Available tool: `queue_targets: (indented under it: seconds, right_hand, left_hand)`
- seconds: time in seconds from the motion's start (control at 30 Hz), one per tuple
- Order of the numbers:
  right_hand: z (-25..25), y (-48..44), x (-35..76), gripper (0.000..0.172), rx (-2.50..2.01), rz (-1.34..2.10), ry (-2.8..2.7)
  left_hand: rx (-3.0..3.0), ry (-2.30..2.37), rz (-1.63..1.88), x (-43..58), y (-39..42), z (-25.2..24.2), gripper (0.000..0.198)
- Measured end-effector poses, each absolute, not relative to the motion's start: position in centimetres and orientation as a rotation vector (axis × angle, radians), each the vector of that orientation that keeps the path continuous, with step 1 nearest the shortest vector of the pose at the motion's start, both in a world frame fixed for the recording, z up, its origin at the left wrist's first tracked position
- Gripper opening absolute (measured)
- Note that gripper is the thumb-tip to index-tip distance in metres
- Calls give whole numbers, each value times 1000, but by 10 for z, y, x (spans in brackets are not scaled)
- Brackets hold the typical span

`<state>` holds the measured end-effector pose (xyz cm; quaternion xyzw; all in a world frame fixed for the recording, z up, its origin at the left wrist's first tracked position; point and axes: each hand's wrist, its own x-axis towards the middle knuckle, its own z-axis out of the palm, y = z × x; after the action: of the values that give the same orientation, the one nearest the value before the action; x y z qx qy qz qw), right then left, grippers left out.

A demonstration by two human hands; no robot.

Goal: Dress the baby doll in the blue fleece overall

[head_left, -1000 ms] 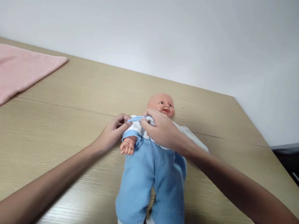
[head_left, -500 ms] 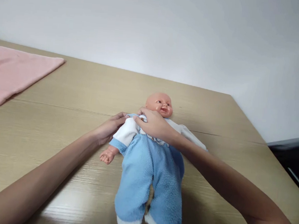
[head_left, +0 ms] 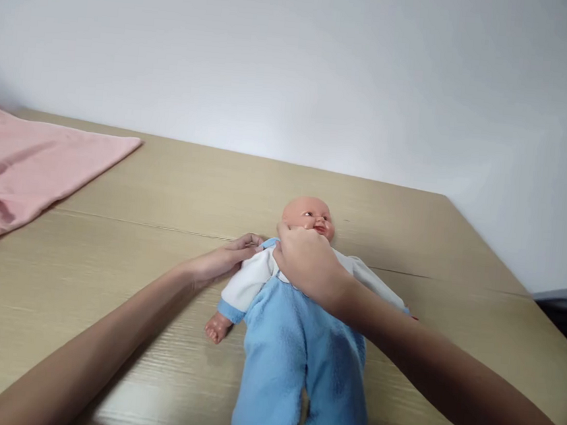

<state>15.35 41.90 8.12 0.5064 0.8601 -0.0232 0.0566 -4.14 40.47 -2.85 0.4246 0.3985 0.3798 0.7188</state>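
Head view: a doll (head_left: 307,216) lies on its back on a wooden table (head_left: 109,276), near the middle and towards the right side. Its bare head points away from the camera and its legs run off the bottom edge. It wears a fleece suit (head_left: 296,352), blue over the body and legs, with white sleeves ending in blue cuffs. No writing can be read on the suit.

The left hand (head_left: 227,259) comes in from the lower left on a long bare forearm laid low over the table. Its palm is turned down beside the doll's shoulder. The fingers are stretched out and pressed together, their tips touching the blue edge of the collar. Whether they pinch that edge cannot be told.

The right hand (head_left: 309,262) reaches in from the lower right across the doll's chest, with its back to the camera. Its fingers are curled and bunched on the neckline just under the chin, the tips hidden.

One small doll hand (head_left: 217,328) rests on the table below the left wrist. A pink cloth (head_left: 29,164) lies rumpled at the far left, well apart, and a plain white wall (head_left: 297,61) stands behind the table.
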Motion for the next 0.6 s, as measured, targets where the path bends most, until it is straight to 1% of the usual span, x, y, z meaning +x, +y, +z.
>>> queue_targets:
  seconds: [0.13, 0.2, 0.27, 0.33, 0.4, 0.43, 0.53, 0.6]
  right_hand:
    - [81, 423, 151, 27, 1430, -83, 2636]
    - [80, 426, 150, 30, 1376, -102, 2657]
    - [79, 431, 147, 32, 1336, -116, 2669]
    - [76, 438, 143, 32, 1300, -129, 2674]
    - [72, 446, 137, 28, 1244, -154, 2683]
    - [69, 451, 133, 26, 1208, -173, 2684]
    - [63, 463, 122, 24, 1126, -218, 2640]
    - [63, 466, 116, 23, 1135, -189, 2585]
  left_hand:
    - [1122, 985, 796, -47, 398, -9, 42]
    - [1242, 1046, 710, -50, 394, 2, 46]
    - [1406, 1105, 565, -53, 389, 12, 54]
    - [1548, 1167, 438, -56, 383, 18, 69]
    - [1629, 1236, 366, -57, 378, 20, 81]
    - [1661, 1266, 331, -56, 376, 20, 83]
    - [1762, 1357, 228, -54, 368, 22, 76]
    - [1835, 1427, 165, -54, 361, 27, 68]
